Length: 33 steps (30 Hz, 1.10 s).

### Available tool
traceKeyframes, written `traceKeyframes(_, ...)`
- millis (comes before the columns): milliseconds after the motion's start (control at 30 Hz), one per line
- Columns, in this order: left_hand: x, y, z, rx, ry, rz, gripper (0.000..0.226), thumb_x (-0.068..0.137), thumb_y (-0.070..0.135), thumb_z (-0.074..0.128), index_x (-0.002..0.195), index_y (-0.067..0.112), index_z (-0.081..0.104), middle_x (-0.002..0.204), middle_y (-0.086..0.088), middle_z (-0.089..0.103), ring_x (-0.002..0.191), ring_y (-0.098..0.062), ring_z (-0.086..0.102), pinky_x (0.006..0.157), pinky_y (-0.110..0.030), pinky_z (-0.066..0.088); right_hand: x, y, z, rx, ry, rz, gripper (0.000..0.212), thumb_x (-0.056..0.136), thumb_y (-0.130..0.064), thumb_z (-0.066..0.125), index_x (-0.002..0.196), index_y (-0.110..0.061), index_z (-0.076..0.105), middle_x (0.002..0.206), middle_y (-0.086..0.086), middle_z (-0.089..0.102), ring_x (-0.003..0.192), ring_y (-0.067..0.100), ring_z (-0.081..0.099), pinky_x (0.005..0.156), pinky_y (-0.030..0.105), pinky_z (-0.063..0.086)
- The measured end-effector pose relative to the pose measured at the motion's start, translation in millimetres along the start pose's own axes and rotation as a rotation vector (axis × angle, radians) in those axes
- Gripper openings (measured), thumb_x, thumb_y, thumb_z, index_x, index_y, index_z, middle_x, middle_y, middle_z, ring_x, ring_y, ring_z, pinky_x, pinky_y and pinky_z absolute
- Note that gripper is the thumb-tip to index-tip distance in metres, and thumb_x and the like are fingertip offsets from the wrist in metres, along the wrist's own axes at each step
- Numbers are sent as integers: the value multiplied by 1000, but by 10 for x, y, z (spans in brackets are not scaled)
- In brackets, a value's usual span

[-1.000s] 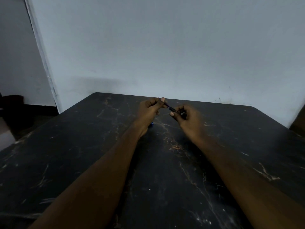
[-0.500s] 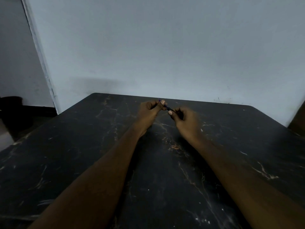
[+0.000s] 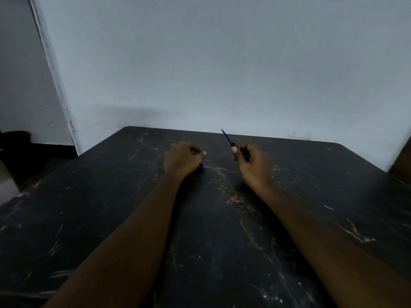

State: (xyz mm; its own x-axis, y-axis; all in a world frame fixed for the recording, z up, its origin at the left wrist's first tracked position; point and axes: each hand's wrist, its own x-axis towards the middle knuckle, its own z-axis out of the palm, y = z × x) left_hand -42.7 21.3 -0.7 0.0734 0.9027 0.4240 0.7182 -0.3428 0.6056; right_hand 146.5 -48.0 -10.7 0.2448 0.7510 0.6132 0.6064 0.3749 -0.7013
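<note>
Holding up a thin blue plastic pen refill with a black collar (image 3: 227,137) just above the centre of the frame, its fine tip slanting up and left against the wall. Pinching it at the collar between the thumb and curled fingers of the right hand (image 3: 249,161). Curling the left hand (image 3: 181,157) into a fist left of centre, gripping what looks like the blue plastic pen barrel (image 3: 202,167), with only its end peeking out beneath the fist. Holding the two hands apart, with bare black marbled stone bench (image 3: 111,218) showing between them.

Seemingly working on the pen with the refill out of the barrel. Next, probably calling for bringing the hands together and lining the tip up with the barrel's opening, now hidden inside the fist. Needing a straight, steady approach, since so slender a refill seems easy to bend.

Backing it all, a plain pale blue-grey wall (image 3: 222,63).
</note>
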Motion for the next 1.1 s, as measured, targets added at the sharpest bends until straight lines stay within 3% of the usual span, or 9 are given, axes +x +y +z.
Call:
traceKeyframes(167, 5, -77, -34, 71, -144, -47, 38, 79, 64, 63, 94, 32, 76, 100, 10, 74, 102, -15, 64, 100, -46, 46, 7, 6, -7, -15, 5, 1, 27, 96, -38, 55, 83, -15, 60, 75, -3, 64, 67, 9, 58, 57, 21, 39)
traceKeyframes(367, 10, -87, -37, 95, -150, -25, 42, 72, 69, 66, 90, 32, 77, 96, 10, 74, 99, -14, 64, 98, -42, 47, 4, 14, -12, -21, 13, 1, 27, 96, -39, 56, 85, -15, 62, 76, -3, 65, 69, 9, 60, 58, 21, 41)
traceKeyframes(500, 16, -65, -7, 82, -168, -20, 44, 70, 71, 65, 79, 30, 76, 81, 11, 72, 90, -11, 65, 96, -44, 47, 5, 18, -15, -12, 2, 7, 28, 96, -39, 55, 85, -14, 62, 78, 0, 66, 70, 11, 60, 60, 23, 42)
traceKeyframes(667, 16, -49, 42, 39, -132, 2, 30, 73, 59, 71, 64, 30, 70, 65, 21, 62, 83, -9, 63, 90, -38, 43, 6, 33, 2, -16, 3, 18, 27, 95, -41, 56, 86, -16, 62, 79, 1, 67, 72, 14, 61, 62, 28, 43)
traceKeyframes(833, -17, 23, 82, 155, -88, 73, 34, 67, 67, 68, 67, 33, 70, 73, 17, 64, 83, -9, 55, 82, -36, 33, 16, 46, 9, -20, 13, 14, 25, 94, -42, 56, 85, -20, 62, 79, -3, 66, 72, 10, 61, 59, 21, 40)
traceKeyframes(933, -29, 58, 86, 191, -44, 107, 33, 67, 65, 70, 62, 32, 68, 78, 13, 70, 88, -13, 60, 82, -35, 33, 24, 64, 15, -13, 12, 5, 25, 94, -41, 57, 84, -19, 62, 78, -3, 66, 70, 8, 60, 59, 21, 41)
traceKeyframes(1100, -32, 92, 74, 7, -49, 46, 32, 76, 59, 69, 74, 27, 75, 80, 10, 73, 84, -11, 65, 89, -36, 42, 28, 74, 23, -22, 25, 0, 24, 94, -43, 57, 84, -21, 61, 77, -5, 65, 69, 6, 60, 58, 22, 42)
